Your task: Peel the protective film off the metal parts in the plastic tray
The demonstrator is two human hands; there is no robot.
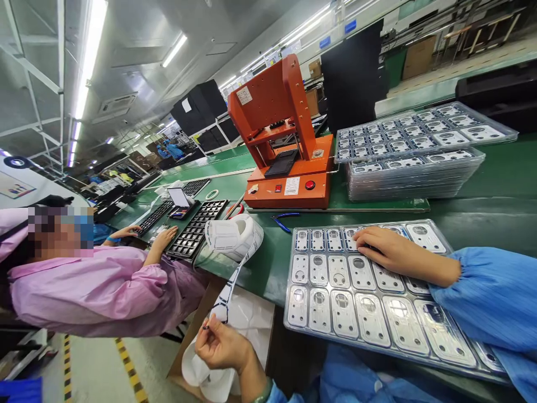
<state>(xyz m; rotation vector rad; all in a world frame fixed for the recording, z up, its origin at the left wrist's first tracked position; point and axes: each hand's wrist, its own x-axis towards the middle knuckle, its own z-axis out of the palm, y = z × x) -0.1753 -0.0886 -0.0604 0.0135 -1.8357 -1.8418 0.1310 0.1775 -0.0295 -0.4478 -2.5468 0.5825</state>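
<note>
Working at a long green bench (482, 196), we face an orange press machine (289, 140) whose lower platen sits bare, with nothing loaded that we can see; beside it, to the right, a tall stack of clear blister trays (415, 176) waits, its cells apparently still holding parts. Nearest us lies the clear tray (335, 330) in hand, three rows of moulded cells each seating a pale plate with a round window, and every cell we can make out looks filled. Our right hand (388, 249) lies flat on the tray's far row, fingers stretched out and pressed down on the parts, gripping nothing. A roll of white die-cut label strip (232, 235) stands on the bench at the tray's left, its tail (235, 274) running down off the edge toward us. Our left hand (220, 347) has that tail pinched between thumb and fingertips below bench level, the other fingers curled loosely; spent white backing (210, 378) gathers under it. We judge the work on this tray unfinished: we cannot tell which plates already carry a label, and the stack suggests much remains. At left a co-worker in pink (96, 285) tends black trays (195, 229).
</note>
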